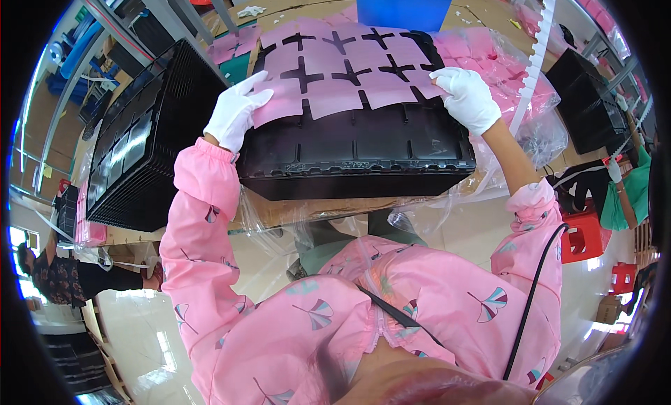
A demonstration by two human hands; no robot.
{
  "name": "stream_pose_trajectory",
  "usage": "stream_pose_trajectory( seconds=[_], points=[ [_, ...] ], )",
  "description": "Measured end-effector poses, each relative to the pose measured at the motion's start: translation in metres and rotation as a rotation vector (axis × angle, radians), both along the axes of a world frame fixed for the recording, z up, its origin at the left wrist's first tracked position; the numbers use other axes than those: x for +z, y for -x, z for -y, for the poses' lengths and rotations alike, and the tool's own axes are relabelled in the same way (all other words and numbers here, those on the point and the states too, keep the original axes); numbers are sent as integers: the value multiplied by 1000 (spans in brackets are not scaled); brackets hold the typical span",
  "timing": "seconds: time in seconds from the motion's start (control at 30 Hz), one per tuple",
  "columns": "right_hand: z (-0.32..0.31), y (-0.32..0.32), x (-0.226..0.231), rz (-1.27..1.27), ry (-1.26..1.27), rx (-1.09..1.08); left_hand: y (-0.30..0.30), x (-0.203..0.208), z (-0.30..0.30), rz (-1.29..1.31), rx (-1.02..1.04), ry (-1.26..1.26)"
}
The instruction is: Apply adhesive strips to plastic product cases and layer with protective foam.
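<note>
While the left hand (234,111) rests at the left edge of a pink sheet (335,103), its thumb and forefinger stand apart, the thumb lying over the sheet; whether the hidden fingers grip from beneath, I cannot tell. The right hand (465,99) has its fingertips drawn together on the sheet's right edge, pinching it. Both hands wear white gloves.

The sheet, cut with rows of cross-shaped openings, lies over a black tray (377,150) at the near edge of the counter (307,5). Dark surface shows through the openings, and the near part of the tray is uncovered. Notches break the sheet's near edge.

Toward the counter's left edge stands a tall stack of black trays (182,118), tilted in the view. A second pink sheet (234,45) lies beyond the left hand, near a green piece (234,68). Along the far edge sits a blue bin (405,10). To the right of the tray, a clear plastic bag (507,66) holds pink material, with a white serrated strip (535,69) rising across it.
</note>
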State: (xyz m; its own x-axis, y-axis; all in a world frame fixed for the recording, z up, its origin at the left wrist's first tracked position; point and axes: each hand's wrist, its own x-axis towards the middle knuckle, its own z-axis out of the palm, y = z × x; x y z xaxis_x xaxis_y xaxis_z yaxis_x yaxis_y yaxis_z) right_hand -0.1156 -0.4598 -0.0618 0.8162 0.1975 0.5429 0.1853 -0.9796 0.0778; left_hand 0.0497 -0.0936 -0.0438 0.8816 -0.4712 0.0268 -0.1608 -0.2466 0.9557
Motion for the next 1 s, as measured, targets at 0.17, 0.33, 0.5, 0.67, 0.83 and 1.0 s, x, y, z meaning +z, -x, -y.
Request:
stream_pose_trajectory(
  seconds=[0.17, 0.33, 0.5, 0.67, 0.83, 1.0],
  points=[
    [-13, 25, 5, -17, -17, 33, 10, -5, -10, -97, -4, 20],
    [-17, 50, 1, -66, -37, 15, 38, 11, -11, -159, -10, -43],
    [-31, 63, 5, -87, -14, 9, 47, 16, -13, -162, -2, -51],
    [-31, 63, 3, -89, 15, 34, 39, 9, -17, -156, -13, -50],
    [-36, 61, 6, -44, 37, 75, 38, 7, -22, -144, 7, -87],
    [-42, 60, 9, -79, 36, 75, 43, 16, -21, -177, 21, -113]
  ],
)
